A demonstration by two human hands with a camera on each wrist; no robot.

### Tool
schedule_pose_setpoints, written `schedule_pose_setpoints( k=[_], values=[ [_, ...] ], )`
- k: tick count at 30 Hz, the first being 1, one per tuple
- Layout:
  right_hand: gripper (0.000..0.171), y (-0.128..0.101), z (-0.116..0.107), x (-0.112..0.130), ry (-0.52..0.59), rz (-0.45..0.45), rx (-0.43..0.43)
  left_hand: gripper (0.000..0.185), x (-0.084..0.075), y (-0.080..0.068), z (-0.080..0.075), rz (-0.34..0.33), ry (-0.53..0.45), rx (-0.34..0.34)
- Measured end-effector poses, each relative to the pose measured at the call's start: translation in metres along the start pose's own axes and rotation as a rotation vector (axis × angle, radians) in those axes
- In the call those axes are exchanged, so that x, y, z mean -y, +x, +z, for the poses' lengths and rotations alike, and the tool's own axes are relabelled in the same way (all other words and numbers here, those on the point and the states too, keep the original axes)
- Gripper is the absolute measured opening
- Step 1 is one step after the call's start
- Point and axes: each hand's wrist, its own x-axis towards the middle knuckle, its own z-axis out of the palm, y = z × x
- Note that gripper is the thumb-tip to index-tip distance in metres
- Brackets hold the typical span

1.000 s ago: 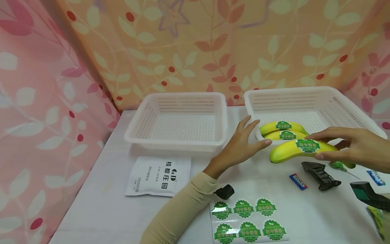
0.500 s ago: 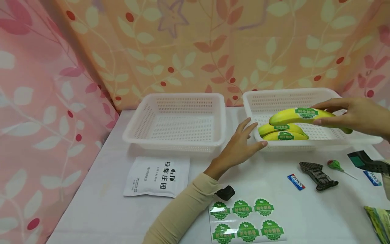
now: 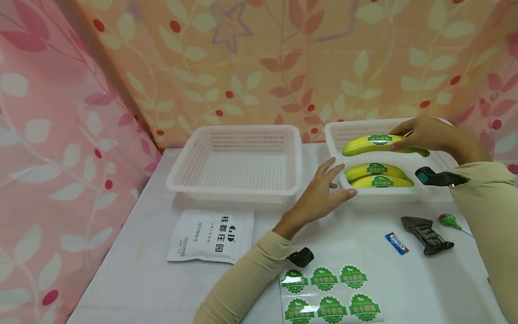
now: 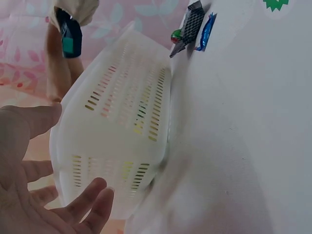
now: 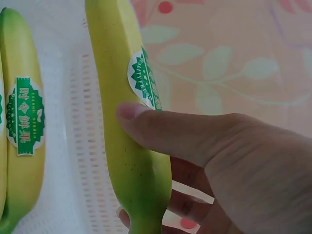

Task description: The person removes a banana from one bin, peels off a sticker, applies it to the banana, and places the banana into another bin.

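My right hand (image 3: 430,133) holds a yellow banana (image 3: 356,146) over the right white basket (image 3: 404,191). In the right wrist view the thumb presses along the banana (image 5: 124,161), beside its green round sticker (image 5: 142,78), with fingers behind it. Two more stickered bananas (image 3: 374,170) lie side by side at the front left of that basket. My left hand (image 3: 317,198) is at the basket's front left corner, its fingers spread; in the left wrist view the thumb and fingertips are right at the basket wall (image 4: 117,131).
A second white basket (image 3: 234,193) stands to the left, with a white pouch (image 3: 210,236) in front of it. A sheet of green stickers (image 3: 332,288) lies at the front. A small blue packet (image 3: 396,243), a dark wrapped piece (image 3: 427,235) and a lollipop (image 3: 449,221) lie at right.
My right hand has lifted the banana from in front of the right basket, up over its rim and back left, beyond the other two bananas. The left hand has stayed at the corner.
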Motion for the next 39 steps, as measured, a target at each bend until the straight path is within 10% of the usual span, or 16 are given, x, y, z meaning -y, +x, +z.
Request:
schedule_pose_setpoints(
  k=[39],
  values=[
    [0.058,0.021,0.030,-0.019,0.043,0.035,0.192,0.076,-0.003,0.004,0.003,-0.021,0.015,0.008]
  ],
)
